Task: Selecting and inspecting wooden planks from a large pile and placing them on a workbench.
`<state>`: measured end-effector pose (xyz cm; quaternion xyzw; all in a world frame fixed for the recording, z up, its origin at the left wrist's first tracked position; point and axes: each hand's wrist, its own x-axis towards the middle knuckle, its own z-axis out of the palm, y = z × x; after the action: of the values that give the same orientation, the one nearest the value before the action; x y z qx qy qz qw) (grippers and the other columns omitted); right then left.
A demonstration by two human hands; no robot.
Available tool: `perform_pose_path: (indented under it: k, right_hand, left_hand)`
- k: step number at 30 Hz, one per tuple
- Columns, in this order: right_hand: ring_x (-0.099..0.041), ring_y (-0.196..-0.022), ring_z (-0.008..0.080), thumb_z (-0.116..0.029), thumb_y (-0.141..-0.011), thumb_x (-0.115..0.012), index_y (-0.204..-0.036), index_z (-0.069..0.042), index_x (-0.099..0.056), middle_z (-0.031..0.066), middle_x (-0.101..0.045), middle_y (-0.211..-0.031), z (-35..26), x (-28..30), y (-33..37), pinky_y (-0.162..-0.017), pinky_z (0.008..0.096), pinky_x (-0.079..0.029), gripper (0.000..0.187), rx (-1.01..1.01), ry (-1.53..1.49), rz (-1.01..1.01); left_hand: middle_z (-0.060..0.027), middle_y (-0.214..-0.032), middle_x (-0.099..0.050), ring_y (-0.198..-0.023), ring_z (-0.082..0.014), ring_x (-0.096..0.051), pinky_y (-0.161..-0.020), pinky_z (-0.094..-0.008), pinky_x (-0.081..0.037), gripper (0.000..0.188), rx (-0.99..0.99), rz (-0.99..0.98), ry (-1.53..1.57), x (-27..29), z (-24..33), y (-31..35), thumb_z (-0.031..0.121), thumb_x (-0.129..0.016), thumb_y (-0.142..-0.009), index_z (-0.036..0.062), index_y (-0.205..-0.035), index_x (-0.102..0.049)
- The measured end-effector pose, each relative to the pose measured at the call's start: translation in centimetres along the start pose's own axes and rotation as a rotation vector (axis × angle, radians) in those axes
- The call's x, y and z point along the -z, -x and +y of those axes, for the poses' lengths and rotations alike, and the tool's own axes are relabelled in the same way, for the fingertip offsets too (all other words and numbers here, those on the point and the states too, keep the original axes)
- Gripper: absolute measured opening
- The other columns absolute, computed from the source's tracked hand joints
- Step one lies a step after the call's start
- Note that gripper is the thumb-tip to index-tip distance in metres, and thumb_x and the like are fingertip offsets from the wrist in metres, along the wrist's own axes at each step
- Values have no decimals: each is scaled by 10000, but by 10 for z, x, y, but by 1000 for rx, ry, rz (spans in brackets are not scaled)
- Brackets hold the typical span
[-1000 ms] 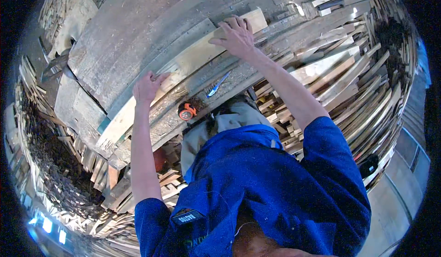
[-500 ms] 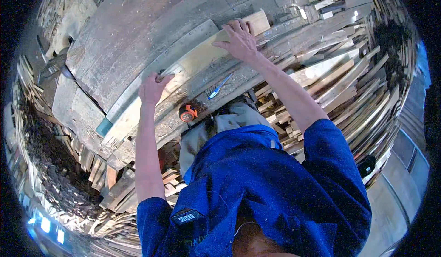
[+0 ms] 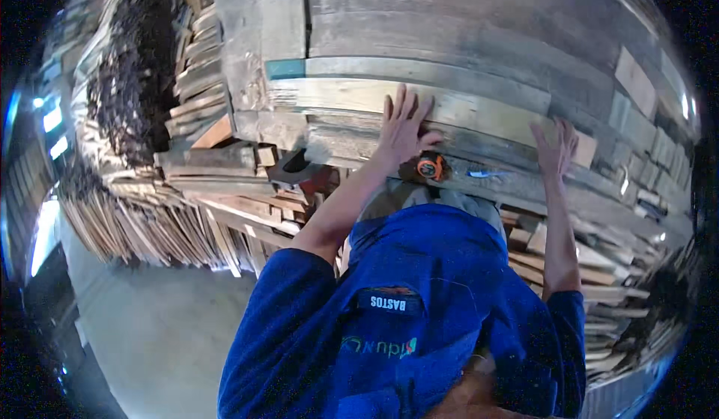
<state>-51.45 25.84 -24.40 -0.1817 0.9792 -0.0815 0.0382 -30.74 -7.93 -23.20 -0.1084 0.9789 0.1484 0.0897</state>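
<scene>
Both hands lie flat and open on wood, gripping nothing. The left hand [image 3: 403,128] is spread wide, fingers fanned and palm pressed on the pale plank [image 3: 464,112], a long, rough-sawn board of light, yellowish wood with a dusty, matte face. The right hand [image 3: 556,149] rests further along the same plank, fingers straight and close together, its palm near the plank's squared-off end.

Just below the left hand, touching the edge of the plank's lower neighbour, sits a tape measure [image 3: 431,167]: a small round case, orange with a dark centre. Beside it, between the two hands and under the plank, a short bright metal piece [image 3: 479,172] glints; its exact shape is too small to tell.

Above the plank lies a narrow board with a teal painted end [image 3: 285,68], and over that broad grey weathered boards [image 3: 449,14], cracked and coarse-grained. Below the plank a darker, stained board [image 3: 524,187] runs the same way. Left of the plank, stacks of short offcuts [image 3: 202,104] show their blunt ends, and lower down thin slats [image 3: 142,224] lean in a fan above a smooth grey concrete floor [image 3: 165,329]. Right of the plank more stacked timber [image 3: 644,194] curves away.
</scene>
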Motion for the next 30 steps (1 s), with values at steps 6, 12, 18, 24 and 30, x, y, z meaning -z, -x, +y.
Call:
perform_pose_path:
  k: [6, 12, 18, 24, 30]
  right_hand:
    - [-427, -1309, 324, -566, -848, -681, -1290, -161, -607, 103, -531, -1366, 22, -16, -9, -1127, 487, -285, 603, -72, 25, 39]
    - [-466, -1253, 345, -581, -855, -663, -1219, -155, -640, 100, -565, -1311, 21, -20, -7, -1096, 503, -308, 560, -132, 44, 103]
    - [-472, -1260, 341, -556, -892, -619, -1216, -204, -649, 107, -570, -1289, 4, -5, -2, -1096, 501, -321, 480, -225, 47, 52]
    - [-489, -1246, 344, -589, -884, -616, -1224, -180, -648, 115, -584, -1277, 28, -27, 12, -1081, 509, -332, 533, -170, 128, 240]
    - [-459, -1318, 364, -591, -877, -594, -1311, -205, -618, 173, -524, -1417, 23, -27, 20, -1116, 530, -283, 581, -184, 73, 166]
  left_hand:
    - [-228, -1567, -242, -1498, -423, -150, -1174, -627, -155, 969, -22, -10, 118, 16, 3, 23, 766, -533, -808, 128, -1521, -377]
    - [-205, -1562, -272, -1497, -387, -179, -1191, -586, -157, 983, -25, 49, 102, 14, 1, 23, 764, -630, -725, 199, -1499, -414]
    - [-156, -1576, -289, -1496, -339, -213, -1207, -540, -158, 1011, 9, 85, 64, 9, 0, 24, 784, -691, -639, 269, -1473, -440]
    - [-134, -1536, -357, -1462, -332, -276, -1206, -529, -169, 958, -39, 188, 66, 1, 3, 25, 769, -723, -619, 280, -1416, -513]
    - [-131, -1525, -373, -1450, -328, -291, -1197, -529, -187, 939, -41, 235, 51, -6, 0, 33, 765, -737, -608, 278, -1387, -543]
